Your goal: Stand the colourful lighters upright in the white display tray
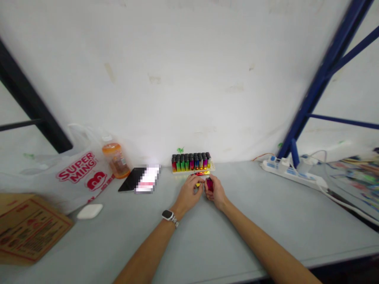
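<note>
My right hand [216, 192] is closed around a shiny magenta lighter [209, 184] with a dark top. Beside it, my left hand [189, 192] has its fingers bent toward the thumb, and a small yellow patch [198, 184] shows between them; what it belongs to cannot be made out. Just beyond the fingertips lies a shiny red and gold lighter [202, 173], partly covered by my left hand. Behind both hands, a pale tray [180, 172] holds rows of upright lighters [191, 161] in green, red, blue, purple and gold, with black tops.
Left of the tray are a phone or tablet [133, 179], an orange drink bottle [117, 159], a white plastic bag [74, 177], a white case [89, 211] and a cardboard box [32, 228]. A power strip [293, 175] with cables lies right, near a blue frame post [310, 86].
</note>
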The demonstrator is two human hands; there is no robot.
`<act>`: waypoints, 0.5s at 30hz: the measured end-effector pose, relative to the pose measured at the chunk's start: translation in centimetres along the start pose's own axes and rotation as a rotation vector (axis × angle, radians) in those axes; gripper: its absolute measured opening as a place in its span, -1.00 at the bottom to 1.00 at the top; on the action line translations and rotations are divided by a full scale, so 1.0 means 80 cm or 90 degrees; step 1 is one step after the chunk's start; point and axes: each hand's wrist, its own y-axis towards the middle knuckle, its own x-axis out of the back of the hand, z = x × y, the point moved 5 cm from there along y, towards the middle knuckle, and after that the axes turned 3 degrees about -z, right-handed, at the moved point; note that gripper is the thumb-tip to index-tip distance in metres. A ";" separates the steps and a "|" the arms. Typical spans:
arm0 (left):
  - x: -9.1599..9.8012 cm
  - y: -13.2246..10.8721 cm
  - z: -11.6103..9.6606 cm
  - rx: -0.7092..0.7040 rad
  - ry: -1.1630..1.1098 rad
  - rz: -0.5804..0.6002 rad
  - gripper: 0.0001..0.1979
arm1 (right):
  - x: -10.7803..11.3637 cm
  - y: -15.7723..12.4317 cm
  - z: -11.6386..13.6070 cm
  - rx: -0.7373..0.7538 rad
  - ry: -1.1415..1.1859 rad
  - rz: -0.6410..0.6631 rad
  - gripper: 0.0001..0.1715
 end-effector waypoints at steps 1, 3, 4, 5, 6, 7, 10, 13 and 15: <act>0.000 0.000 0.000 0.000 -0.002 0.000 -0.86 | 0.001 0.000 0.001 0.010 -0.016 -0.020 -0.42; 0.000 0.000 0.000 0.000 -0.005 0.002 -0.86 | 0.003 -0.002 0.002 0.026 -0.052 -0.059 -0.45; 0.000 0.000 0.000 0.002 -0.005 0.002 -0.86 | 0.003 -0.003 0.003 0.033 -0.065 -0.071 -0.46; 0.000 0.000 0.000 0.003 -0.004 0.003 -0.86 | 0.003 -0.004 0.004 0.041 -0.075 -0.076 -0.47; -0.001 0.000 -0.001 0.005 -0.003 0.004 -0.86 | 0.002 -0.005 0.006 0.052 -0.080 -0.078 -0.48; -0.001 0.000 -0.001 0.005 -0.003 0.005 -0.86 | 0.002 -0.005 0.007 0.063 -0.083 -0.079 -0.50; -0.001 0.000 -0.001 0.003 -0.004 0.007 -0.86 | 0.002 -0.006 0.007 0.076 -0.085 -0.080 -0.52; -0.001 0.000 -0.001 0.000 -0.006 0.006 -0.85 | 0.003 -0.006 0.007 0.071 -0.082 -0.081 -0.51; -0.001 0.000 -0.001 0.000 -0.004 0.006 -0.85 | 0.002 -0.006 0.006 0.067 -0.077 -0.079 -0.51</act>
